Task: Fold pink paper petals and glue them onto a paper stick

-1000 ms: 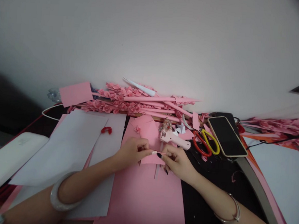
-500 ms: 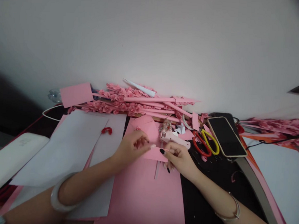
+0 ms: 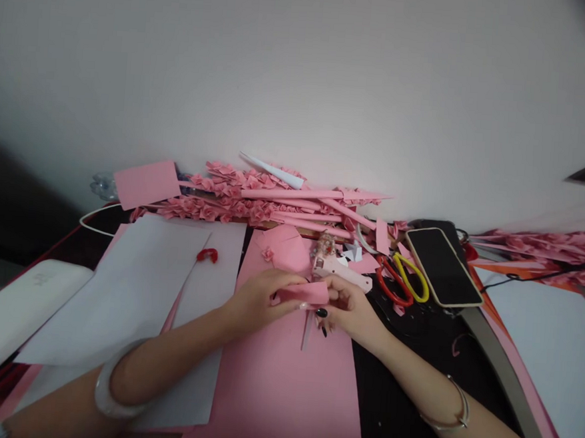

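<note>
Both hands grip a small piece of pink paper (image 3: 303,293) whose upper edge bends over into a curve. My left hand (image 3: 261,300) closes on its left end, the thumb along the lower edge. On the right end, my right hand (image 3: 356,311) pinches it between thumb and fingers. Just behind the fingers lies a pale pink glue gun (image 3: 336,269), its nozzle end covered with beads or something similar. A small pink paper flower (image 3: 267,253) rests on pink paper behind my left hand. Under the hands is a large pink sheet (image 3: 280,392).
White sheets (image 3: 117,287) and a red curled piece (image 3: 207,255) lie left, beside a long white box-like object (image 3: 19,320). Red scissors (image 3: 393,283), yellow scissors (image 3: 411,277) and a phone (image 3: 443,266) are right. Pink paper flower stems (image 3: 253,206) line the wall.
The pink paper has gone from nearly flat to bent over along its top. My left hand has lowered and wrapped around its left end. The small flower behind is more exposed.
</note>
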`<state>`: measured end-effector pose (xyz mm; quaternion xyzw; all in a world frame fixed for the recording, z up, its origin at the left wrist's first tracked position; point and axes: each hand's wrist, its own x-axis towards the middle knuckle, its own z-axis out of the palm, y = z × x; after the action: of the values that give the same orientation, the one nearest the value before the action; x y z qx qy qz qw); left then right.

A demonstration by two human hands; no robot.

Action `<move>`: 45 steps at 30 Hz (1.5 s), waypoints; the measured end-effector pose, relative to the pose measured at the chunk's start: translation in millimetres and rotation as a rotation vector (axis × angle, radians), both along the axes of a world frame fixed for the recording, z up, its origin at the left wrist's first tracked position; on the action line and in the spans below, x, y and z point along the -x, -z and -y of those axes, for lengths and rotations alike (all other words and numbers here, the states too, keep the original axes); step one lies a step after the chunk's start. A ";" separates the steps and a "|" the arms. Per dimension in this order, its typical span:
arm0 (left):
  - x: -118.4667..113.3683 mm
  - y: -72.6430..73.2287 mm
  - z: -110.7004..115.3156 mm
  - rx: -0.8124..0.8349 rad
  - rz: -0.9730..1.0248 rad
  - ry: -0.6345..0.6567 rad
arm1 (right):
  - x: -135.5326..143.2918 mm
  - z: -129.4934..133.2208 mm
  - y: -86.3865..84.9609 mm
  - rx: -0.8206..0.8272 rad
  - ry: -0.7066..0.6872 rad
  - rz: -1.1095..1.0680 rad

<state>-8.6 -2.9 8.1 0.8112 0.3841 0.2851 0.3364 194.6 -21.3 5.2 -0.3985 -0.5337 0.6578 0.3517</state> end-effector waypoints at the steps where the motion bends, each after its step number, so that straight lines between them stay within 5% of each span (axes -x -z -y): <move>1: 0.0 -1.6 0.4 0.031 -0.001 -0.004 | 0.4 0.0 0.0 0.001 -0.003 0.010; 16: -0.2 -2.9 -3.7 0.304 0.112 -0.001 | 1.6 -2.3 0.2 -0.051 0.104 0.036; 26: 0.3 -6.6 -3.6 0.868 0.574 0.035 | -0.9 -0.1 1.0 -0.034 0.079 -0.114; 39: 5.2 -3.7 -4.5 0.917 0.680 0.092 | -5.8 2.4 -0.4 0.165 -0.025 -0.370; 45: 6.3 -1.2 -8.1 1.085 0.756 0.187 | -6.5 0.3 -3.9 0.195 -0.052 -0.404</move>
<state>-14.9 5.2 9.3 0.4009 0.2569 0.2860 0.8316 201.1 -21.6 9.1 -0.2767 -0.3963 0.7816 0.3943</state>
